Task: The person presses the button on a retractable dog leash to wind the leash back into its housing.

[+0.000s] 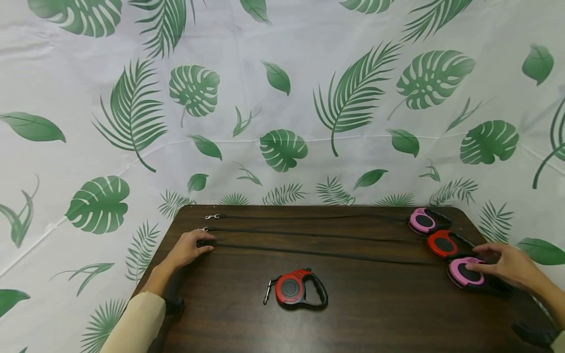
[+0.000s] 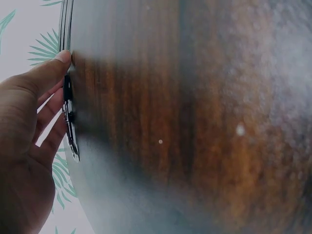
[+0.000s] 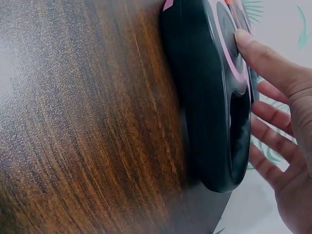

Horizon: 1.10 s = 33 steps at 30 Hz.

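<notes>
Three retractable leashes lie pulled out across the dark wooden table [image 1: 375, 314]: a far pink one [image 1: 421, 220], a red one [image 1: 443, 243] and a near pink one [image 1: 465, 273]. Their black cords [image 1: 318, 253] run left to metal clips [image 1: 212, 216]. My left hand [image 1: 200, 245] lies on the clip end of the nearest cord; in the left wrist view its fingers [image 2: 51, 114] press the clip [image 2: 70, 124] against the table. My right hand [image 1: 478, 267] rests on the near pink leash [image 3: 214, 97], thumb [image 3: 253, 48] on its round face, fingers straight beside the handle.
A fourth leash [image 1: 296, 289], red and black with its cord wound in, lies at the middle of the table near me. A white backdrop with green leaves [image 1: 282, 122] hangs behind and around the table. The table's rounded far corners sit close to the leash housings.
</notes>
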Each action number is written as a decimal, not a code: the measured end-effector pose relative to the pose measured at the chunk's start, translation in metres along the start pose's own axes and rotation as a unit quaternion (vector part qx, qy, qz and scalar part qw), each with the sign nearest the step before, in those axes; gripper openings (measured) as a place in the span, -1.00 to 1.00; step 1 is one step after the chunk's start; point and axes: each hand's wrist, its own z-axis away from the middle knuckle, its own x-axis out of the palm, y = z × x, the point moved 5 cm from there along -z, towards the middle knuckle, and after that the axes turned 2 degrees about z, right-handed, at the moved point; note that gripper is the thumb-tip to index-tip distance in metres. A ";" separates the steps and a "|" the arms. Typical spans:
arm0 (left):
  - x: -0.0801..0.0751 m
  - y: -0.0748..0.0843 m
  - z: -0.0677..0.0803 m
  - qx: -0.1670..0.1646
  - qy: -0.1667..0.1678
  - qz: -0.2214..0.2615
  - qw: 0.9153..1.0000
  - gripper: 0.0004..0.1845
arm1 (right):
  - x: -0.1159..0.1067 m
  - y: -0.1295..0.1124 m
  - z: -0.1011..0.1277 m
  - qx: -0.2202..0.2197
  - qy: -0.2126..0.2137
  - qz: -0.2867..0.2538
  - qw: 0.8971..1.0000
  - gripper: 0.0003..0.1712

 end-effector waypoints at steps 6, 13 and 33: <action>0.000 0.002 0.000 0.006 0.008 0.005 1.000 -0.75 | 0.003 0.003 0.002 0.021 -0.005 -0.008 1.000 -0.20; -0.002 -0.002 0.000 0.005 -0.003 0.009 1.000 -0.79 | 0.004 0.006 0.002 0.037 -0.034 -0.011 0.999 -0.32; -0.009 -0.006 0.004 0.006 -0.026 0.023 0.999 -0.84 | 0.007 0.009 0.005 0.004 -0.085 -0.042 0.995 -0.40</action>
